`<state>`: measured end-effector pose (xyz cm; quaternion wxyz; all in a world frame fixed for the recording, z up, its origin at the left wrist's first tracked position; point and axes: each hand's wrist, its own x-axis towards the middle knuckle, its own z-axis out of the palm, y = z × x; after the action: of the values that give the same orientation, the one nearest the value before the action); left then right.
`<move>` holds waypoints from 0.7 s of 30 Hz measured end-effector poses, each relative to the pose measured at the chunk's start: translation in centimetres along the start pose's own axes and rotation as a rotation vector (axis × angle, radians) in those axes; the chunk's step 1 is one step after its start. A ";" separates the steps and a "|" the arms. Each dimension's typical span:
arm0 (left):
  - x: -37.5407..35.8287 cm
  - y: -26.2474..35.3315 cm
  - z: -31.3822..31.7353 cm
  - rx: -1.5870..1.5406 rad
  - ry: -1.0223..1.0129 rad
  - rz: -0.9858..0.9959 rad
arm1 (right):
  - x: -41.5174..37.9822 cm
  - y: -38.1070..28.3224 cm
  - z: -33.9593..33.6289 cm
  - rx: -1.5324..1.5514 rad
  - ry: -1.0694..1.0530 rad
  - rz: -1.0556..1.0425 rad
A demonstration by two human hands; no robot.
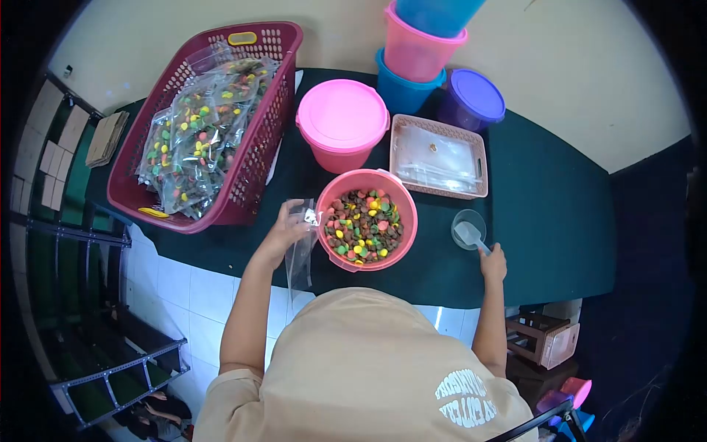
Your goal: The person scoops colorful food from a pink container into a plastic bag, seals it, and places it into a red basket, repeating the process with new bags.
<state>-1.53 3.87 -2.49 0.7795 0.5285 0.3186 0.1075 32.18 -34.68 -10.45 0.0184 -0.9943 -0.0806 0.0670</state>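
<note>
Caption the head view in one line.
Left hand holding a clear bag beside a pink tub of multicolored pieces, right hand holding a scoop at a clear cup.

We are seeing a basket (pixel 277 121) standing on the desk's (pixel 552 221) left, packets (pixel 199 140) lying inside. Sweets (pixel 364 227) are filling the bowl (pixel 410 221) at near centre; a closed tub (pixel 342 114) is standing behind. Rightward, a tray (pixel 442 191) is sitting before the stacked tubs (pixel 420 50), and a cup (pixel 459 239) is standing nearer us, right of the bowl.
</note>
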 end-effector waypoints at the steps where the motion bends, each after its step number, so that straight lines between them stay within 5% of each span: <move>1: 0.2 0.0 0.3 0.002 -0.003 -0.005 | 0.3 -0.1 0.2 0.065 -0.054 0.015; 9: -0.6 0.9 2.3 -0.160 -0.022 0.033 | -2.1 -1.3 -3.9 0.458 0.033 -0.185; 14: -0.9 0.9 4.9 -0.110 -0.178 0.099 | -9.3 -8.9 -13.3 0.387 0.093 -0.621; 21: -0.4 0.8 6.6 -0.008 -0.205 0.122 | -6.7 -15.5 -8.5 0.128 0.158 -0.923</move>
<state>2.27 -0.99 -0.09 0.8022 0.5520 0.2038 0.1012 24.38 -20.74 -0.43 0.1138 -0.8535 -0.5082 -0.0191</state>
